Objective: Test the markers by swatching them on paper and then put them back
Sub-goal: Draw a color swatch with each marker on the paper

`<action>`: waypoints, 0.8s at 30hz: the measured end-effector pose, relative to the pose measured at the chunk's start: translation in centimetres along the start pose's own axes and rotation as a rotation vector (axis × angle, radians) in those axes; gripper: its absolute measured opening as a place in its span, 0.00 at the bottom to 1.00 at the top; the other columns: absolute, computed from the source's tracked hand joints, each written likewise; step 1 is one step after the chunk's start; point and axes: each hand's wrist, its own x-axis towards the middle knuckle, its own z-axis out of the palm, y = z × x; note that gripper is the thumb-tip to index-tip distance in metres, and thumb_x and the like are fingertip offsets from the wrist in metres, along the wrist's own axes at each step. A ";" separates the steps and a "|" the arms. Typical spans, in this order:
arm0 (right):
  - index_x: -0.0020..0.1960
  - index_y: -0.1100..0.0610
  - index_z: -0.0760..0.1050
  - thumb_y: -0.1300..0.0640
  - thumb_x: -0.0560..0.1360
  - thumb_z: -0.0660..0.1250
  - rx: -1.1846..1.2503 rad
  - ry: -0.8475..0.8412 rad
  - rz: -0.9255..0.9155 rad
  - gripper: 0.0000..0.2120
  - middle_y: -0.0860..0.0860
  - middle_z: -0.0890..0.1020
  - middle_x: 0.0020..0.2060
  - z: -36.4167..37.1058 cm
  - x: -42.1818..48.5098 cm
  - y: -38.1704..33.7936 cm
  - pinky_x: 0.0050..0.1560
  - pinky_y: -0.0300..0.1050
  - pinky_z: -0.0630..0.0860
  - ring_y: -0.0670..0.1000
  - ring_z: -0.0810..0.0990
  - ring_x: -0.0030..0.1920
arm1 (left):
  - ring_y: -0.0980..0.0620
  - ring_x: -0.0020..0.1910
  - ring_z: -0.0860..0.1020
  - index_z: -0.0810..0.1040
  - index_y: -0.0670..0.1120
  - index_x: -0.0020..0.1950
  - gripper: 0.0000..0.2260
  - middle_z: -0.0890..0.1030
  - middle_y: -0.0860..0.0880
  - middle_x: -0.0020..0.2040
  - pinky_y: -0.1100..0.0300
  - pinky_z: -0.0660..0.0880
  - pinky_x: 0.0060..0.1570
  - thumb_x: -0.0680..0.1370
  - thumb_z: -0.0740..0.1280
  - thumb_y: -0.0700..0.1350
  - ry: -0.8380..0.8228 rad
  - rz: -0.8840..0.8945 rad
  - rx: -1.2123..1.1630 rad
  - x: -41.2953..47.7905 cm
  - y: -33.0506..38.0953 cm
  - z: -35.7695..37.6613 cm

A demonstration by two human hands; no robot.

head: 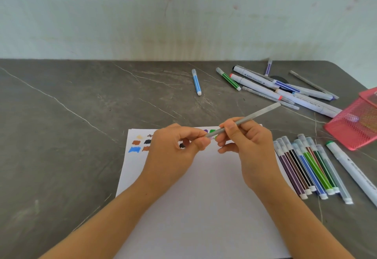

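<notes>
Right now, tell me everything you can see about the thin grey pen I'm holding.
The grey pen is slim, plain and matte, plastic by the look. It is held above the white paper, slanting from a low left end up to the right. The right hand grips its middle; the left hand pinches the low end. Whether that end is capped is hidden.

dark grey counter (61, 115) w/ marble-look top, thin white veins running diag across it; rounded corner at far right. behind it a pale greenish-white wall (142, 13), scuffed, w/ faint pink smudges, thin pencil-like scribbles & yellowish staining low near counter edge. soft even light.
</notes>
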 end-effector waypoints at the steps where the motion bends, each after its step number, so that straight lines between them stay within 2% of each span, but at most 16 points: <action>1: 0.45 0.63 0.77 0.64 0.78 0.62 0.002 -0.008 -0.003 0.07 0.51 0.82 0.28 -0.1 0.0 -0.1 0.31 0.40 0.78 0.48 0.80 0.31 | 0.58 0.37 0.77 0.83 0.54 0.43 0.04 0.81 0.62 0.34 0.73 0.69 0.38 0.73 0.72 0.44 -0.030 -0.028 -0.036 0.0 0.0 -0.1; 5: 0.45 0.62 0.78 0.63 0.77 0.62 -0.022 -0.045 -0.020 0.07 0.51 0.82 0.29 -0.1 0.0 -0.1 0.32 0.40 0.79 0.48 0.80 0.31 | 0.62 0.33 0.77 0.82 0.53 0.42 0.05 0.81 0.59 0.31 0.74 0.69 0.38 0.74 0.70 0.42 -0.115 -0.132 -0.151 0.2 0.4 -0.4; 7: 0.44 0.62 0.78 0.63 0.77 0.62 -0.023 -0.009 -0.005 0.07 0.50 0.81 0.28 -0.1 0.0 -0.3 0.31 0.39 0.78 0.47 0.79 0.30 | 0.60 0.35 0.77 0.83 0.53 0.42 0.04 0.81 0.61 0.32 0.73 0.70 0.39 0.73 0.72 0.44 -0.053 -0.070 -0.068 0.0 0.5 -0.3; 9: 0.43 0.61 0.78 0.62 0.77 0.62 0.043 0.132 0.058 0.08 0.51 0.79 0.27 -1.4 0.5 -0.5 0.30 0.38 0.76 0.46 0.77 0.28 | 0.57 0.38 0.77 0.84 0.54 0.41 0.04 0.81 0.62 0.33 0.71 0.70 0.39 0.72 0.73 0.44 0.061 -0.035 0.017 -0.3 -0.2 -0.7; 11: 0.43 0.61 0.78 0.59 0.78 0.62 0.089 0.260 0.112 0.09 0.50 0.79 0.28 -3.2 1.1 -0.8 0.30 0.37 0.76 0.46 0.76 0.29 | 0.58 0.38 0.78 0.82 0.58 0.39 0.08 0.81 0.62 0.35 0.72 0.70 0.41 0.71 0.74 0.44 0.152 -0.124 -0.025 -0.4 -0.9 -1.5; 12: 0.43 0.61 0.78 0.59 0.78 0.62 0.091 0.265 0.120 0.09 0.50 0.79 0.28 -3.6 1.3 -0.9 0.30 0.37 0.75 0.46 0.76 0.29 | 0.60 0.38 0.78 0.82 0.59 0.40 0.09 0.82 0.63 0.36 0.72 0.71 0.41 0.71 0.74 0.44 0.174 -0.164 -0.054 -0.2 -1.0 -1.8; 17: 0.44 0.62 0.79 0.59 0.77 0.64 0.034 0.120 0.132 0.08 0.53 0.81 0.30 -2.0 1.3 -0.1 0.27 0.37 0.74 0.48 0.78 0.30 | 0.63 0.42 0.77 0.84 0.57 0.45 0.06 0.81 0.62 0.36 0.76 0.68 0.42 0.70 0.74 0.47 0.073 -0.220 0.015 0.0 -0.9 -1.2; 22: 0.44 0.63 0.80 0.62 0.77 0.64 -0.013 0.036 0.186 0.07 0.56 0.83 0.31 -1.8 1.2 0.1 0.26 0.38 0.74 0.50 0.80 0.30 | 0.61 0.45 0.78 0.84 0.58 0.46 0.08 0.82 0.60 0.41 0.66 0.73 0.48 0.70 0.75 0.46 -0.018 -0.260 0.018 0.1 -2.5 -1.4; 24: 0.44 0.63 0.80 0.64 0.77 0.62 -0.021 0.001 0.202 0.09 0.56 0.83 0.32 -1.5 1.2 0.4 0.26 0.38 0.74 0.50 0.80 0.31 | 0.62 0.46 0.77 0.83 0.59 0.46 0.09 0.81 0.62 0.42 0.68 0.73 0.47 0.70 0.75 0.46 -0.051 -0.247 0.016 0.0 -2.4 -1.3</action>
